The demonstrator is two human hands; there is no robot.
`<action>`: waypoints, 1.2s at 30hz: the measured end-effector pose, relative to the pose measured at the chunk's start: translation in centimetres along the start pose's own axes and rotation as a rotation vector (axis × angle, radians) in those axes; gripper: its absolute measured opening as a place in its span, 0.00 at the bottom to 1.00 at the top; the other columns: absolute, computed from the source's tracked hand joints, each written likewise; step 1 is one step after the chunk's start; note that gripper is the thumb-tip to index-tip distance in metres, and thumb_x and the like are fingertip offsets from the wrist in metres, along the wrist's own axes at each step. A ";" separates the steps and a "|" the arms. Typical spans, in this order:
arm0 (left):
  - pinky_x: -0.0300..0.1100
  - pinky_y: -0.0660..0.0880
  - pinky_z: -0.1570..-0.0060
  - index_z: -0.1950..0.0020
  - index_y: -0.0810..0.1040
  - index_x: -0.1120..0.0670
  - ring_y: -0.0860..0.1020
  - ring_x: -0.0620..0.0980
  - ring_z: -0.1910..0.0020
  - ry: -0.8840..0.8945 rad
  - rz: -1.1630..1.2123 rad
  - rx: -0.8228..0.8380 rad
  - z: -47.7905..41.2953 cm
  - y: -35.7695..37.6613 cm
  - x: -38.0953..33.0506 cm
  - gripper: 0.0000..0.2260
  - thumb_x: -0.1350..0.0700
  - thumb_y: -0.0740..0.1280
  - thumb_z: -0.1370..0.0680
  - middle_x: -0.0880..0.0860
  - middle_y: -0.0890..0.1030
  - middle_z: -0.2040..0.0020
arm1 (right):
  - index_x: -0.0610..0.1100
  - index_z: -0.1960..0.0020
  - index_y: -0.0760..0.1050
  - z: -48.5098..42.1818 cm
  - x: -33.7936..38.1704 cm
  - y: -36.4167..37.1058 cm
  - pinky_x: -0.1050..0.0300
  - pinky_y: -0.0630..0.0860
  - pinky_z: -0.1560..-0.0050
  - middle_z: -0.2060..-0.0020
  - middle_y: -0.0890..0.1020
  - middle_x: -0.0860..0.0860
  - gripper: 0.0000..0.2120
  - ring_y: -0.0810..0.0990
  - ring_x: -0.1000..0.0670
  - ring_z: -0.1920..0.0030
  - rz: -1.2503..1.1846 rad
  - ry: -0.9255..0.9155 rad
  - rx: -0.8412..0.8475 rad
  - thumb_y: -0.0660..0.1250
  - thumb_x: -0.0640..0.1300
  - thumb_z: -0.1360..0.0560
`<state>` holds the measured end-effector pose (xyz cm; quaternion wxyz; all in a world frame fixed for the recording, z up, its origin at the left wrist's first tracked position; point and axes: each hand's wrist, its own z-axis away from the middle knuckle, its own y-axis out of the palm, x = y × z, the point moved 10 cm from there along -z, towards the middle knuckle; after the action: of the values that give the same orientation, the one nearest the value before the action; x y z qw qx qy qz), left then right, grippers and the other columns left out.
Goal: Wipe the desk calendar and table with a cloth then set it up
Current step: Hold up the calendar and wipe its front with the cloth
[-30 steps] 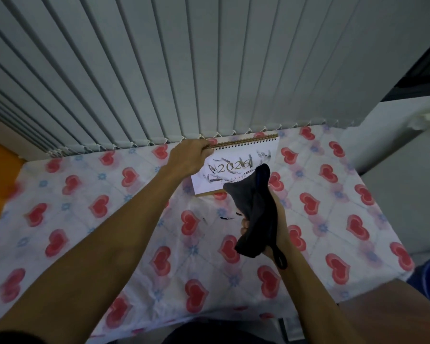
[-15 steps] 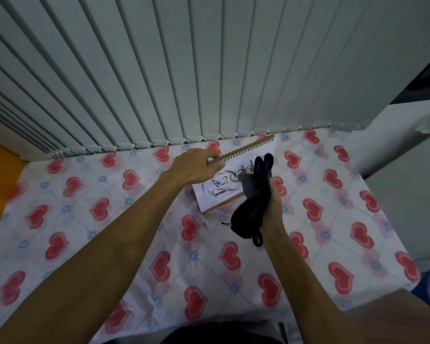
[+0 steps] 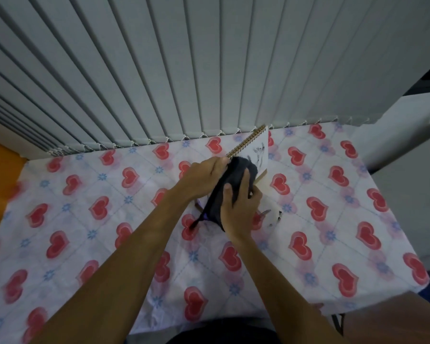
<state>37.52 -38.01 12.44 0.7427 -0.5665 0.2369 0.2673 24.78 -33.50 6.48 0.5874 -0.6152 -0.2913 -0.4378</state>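
A spiral-bound desk calendar (image 3: pixel 258 151) with a white printed page is held tilted above the table (image 3: pixel 109 219), which wears a white cloth printed with red hearts. My left hand (image 3: pixel 204 177) grips the calendar at the lower end of its gold spiral. My right hand (image 3: pixel 241 202) presses a dark cloth (image 3: pixel 230 184) flat against the calendar's front page, covering most of it. A loose end of the cloth hangs down toward the table.
Grey vertical blinds (image 3: pixel 184 70) hang right behind the table's far edge. An orange surface (image 3: pixel 0 160) shows at the left, a white wall (image 3: pixel 407 145) at the right. A small white and dark patch (image 3: pixel 273 217) lies on the tablecloth just right of my hands.
The calendar has swung from facing me to a steep slant, its spiral now running diagonally. My right hand has brought the cloth from in front of the calendar onto its page.
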 end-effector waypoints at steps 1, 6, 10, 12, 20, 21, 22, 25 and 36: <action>0.50 0.72 0.48 0.59 0.70 0.47 0.76 0.56 0.53 -0.009 0.022 -0.004 0.2 0.2 0.1 0.19 0.43 0.47 0.16 0.52 0.77 0.59 | 0.48 0.20 0.56 -0.3 -0.9 0.5 0.47 0.70 0.35 0.31 0.65 0.36 0.32 0.69 0.38 0.36 0.048 0.023 -0.005 0.52 0.60 0.20; 0.49 0.73 0.48 0.50 0.77 0.57 0.77 0.55 0.53 0.007 0.049 -0.038 0.8 0.5 -0.3 0.23 0.44 0.47 0.16 0.57 0.80 0.56 | 0.54 0.20 0.54 -1.8 -6.4 1.7 0.40 0.67 0.30 0.26 0.61 0.37 0.27 0.66 0.34 0.30 -0.021 0.429 0.047 0.49 0.58 0.17; 0.49 0.74 0.49 0.52 0.76 0.55 0.78 0.54 0.55 -0.033 0.067 -0.034 0.7 0.8 0.3 0.22 0.44 0.48 0.16 0.54 0.78 0.58 | 0.53 0.22 0.61 0.4 -2.4 1.7 0.46 0.75 0.36 0.35 0.69 0.43 0.28 0.73 0.43 0.38 -0.214 0.205 0.005 0.55 0.60 0.20; 0.47 0.76 0.48 0.46 0.77 0.54 0.79 0.53 0.53 -0.025 0.064 -0.038 0.6 0.7 0.3 0.22 0.43 0.48 0.16 0.53 0.80 0.54 | 0.50 0.21 0.61 1.2 -0.7 1.5 0.60 0.70 0.38 0.36 0.68 0.46 0.28 0.69 0.51 0.41 -0.212 0.096 -0.010 0.58 0.57 0.19; 0.43 0.68 0.48 0.49 0.76 0.53 0.71 0.49 0.52 -0.051 0.172 0.017 0.8 1.1 0.3 0.19 0.44 0.50 0.16 0.50 0.74 0.56 | 0.53 0.19 0.53 -0.4 -6.4 3.5 0.41 0.69 0.31 0.26 0.60 0.37 0.28 0.68 0.34 0.32 -0.124 0.520 0.025 0.48 0.60 0.17; 0.41 0.67 0.45 0.47 0.75 0.52 0.70 0.48 0.49 -0.066 0.187 0.026 0.8 1.3 0.4 0.18 0.44 0.50 0.16 0.47 0.70 0.50 | 0.54 0.20 0.54 0.1 -6.2 3.6 0.41 0.70 0.31 0.27 0.61 0.38 0.28 0.69 0.34 0.33 -0.146 0.514 0.032 0.48 0.59 0.18; 0.41 0.66 0.43 0.45 0.75 0.52 0.70 0.47 0.47 -0.080 0.202 0.031 0.8 1.3 0.5 0.18 0.44 0.50 0.16 0.48 0.72 0.49 | 0.54 0.20 0.55 0.6 -4.9 3.5 0.41 0.71 0.32 0.28 0.62 0.39 0.28 0.70 0.35 0.34 -0.174 0.450 0.028 0.50 0.59 0.18; 0.44 0.72 0.42 0.46 0.78 0.56 0.77 0.49 0.47 -0.132 0.226 0.067 1.1 1.3 0.6 0.23 0.42 0.49 0.16 0.51 0.80 0.46 | 0.53 0.21 0.59 1.9 -0.6 3.1 0.47 0.75 0.35 0.34 0.67 0.43 0.27 0.74 0.43 0.39 -0.269 0.185 0.011 0.55 0.56 0.19; 0.38 0.53 0.30 0.22 0.60 0.55 0.60 0.49 0.23 -0.147 0.331 0.195 1.1 2.0 0.6 0.25 0.43 0.49 0.15 0.51 0.62 0.22 | 0.49 0.22 0.61 1.2 -4.3 2.9 0.45 0.77 0.39 0.36 0.73 0.39 0.30 0.76 0.38 0.40 -0.089 0.259 0.102 0.54 0.62 0.21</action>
<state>36.67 -36.48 10.91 0.7551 -0.4243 0.2967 0.4021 25.64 -32.10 1.36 0.6305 -0.5096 -0.2620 -0.5236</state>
